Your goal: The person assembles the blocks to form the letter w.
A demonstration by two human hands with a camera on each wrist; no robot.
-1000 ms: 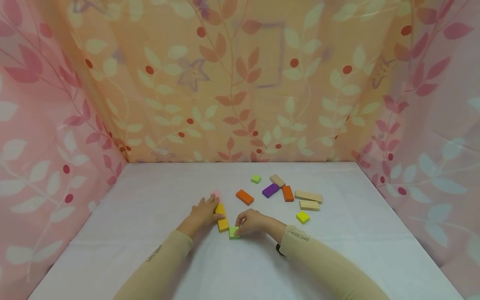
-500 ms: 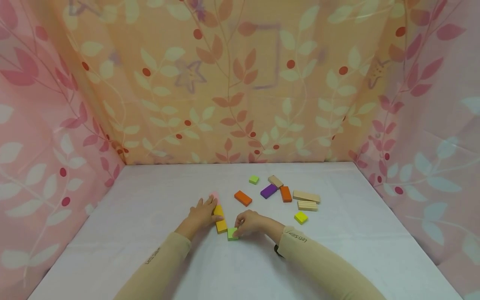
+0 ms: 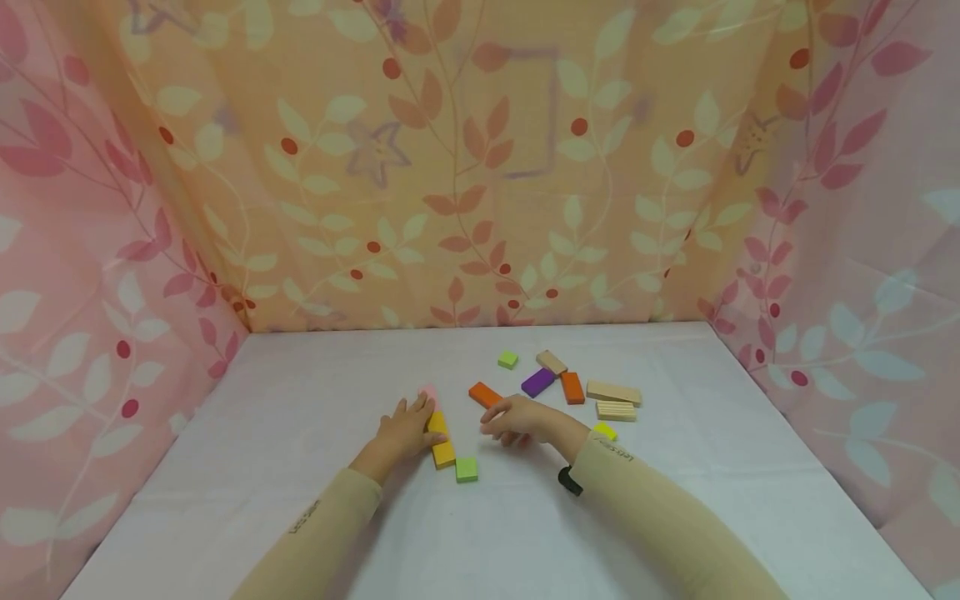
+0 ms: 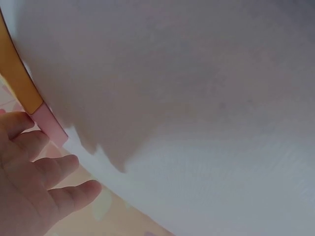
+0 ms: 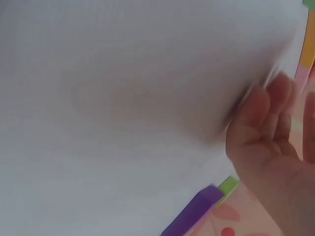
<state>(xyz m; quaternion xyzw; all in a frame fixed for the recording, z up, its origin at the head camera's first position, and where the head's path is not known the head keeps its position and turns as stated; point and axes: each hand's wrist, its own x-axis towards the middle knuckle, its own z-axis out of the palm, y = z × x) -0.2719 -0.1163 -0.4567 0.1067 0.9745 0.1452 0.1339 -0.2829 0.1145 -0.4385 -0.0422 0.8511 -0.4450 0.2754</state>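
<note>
My left hand [image 3: 402, 433] lies with spread fingers along a row of flat blocks. Its fingertips touch a pink block [image 3: 428, 392], also seen in the left wrist view, and its thumb rests by the amber blocks [image 3: 444, 455]. At the near end, a light green square block [image 3: 467, 470] sits touching or almost touching the row's corner. My right hand [image 3: 527, 419] is over the table to the right of the row, fingers loosely bent, holding nothing. It partly covers an orange block [image 3: 483, 394]. Motion blurs its fingertips in the right wrist view.
Farther right and back lie a purple block [image 3: 537, 382], another orange block [image 3: 572, 388], a second green block [image 3: 507, 360], plain wooden pieces [image 3: 613, 392], a ridged piece [image 3: 616, 411] and a yellow block [image 3: 605, 431]. Patterned cloth walls [image 3: 480, 167] enclose the white table.
My right hand has let go of the light green block and moved away from it, up and to the right. The left hand stays on the row.
</note>
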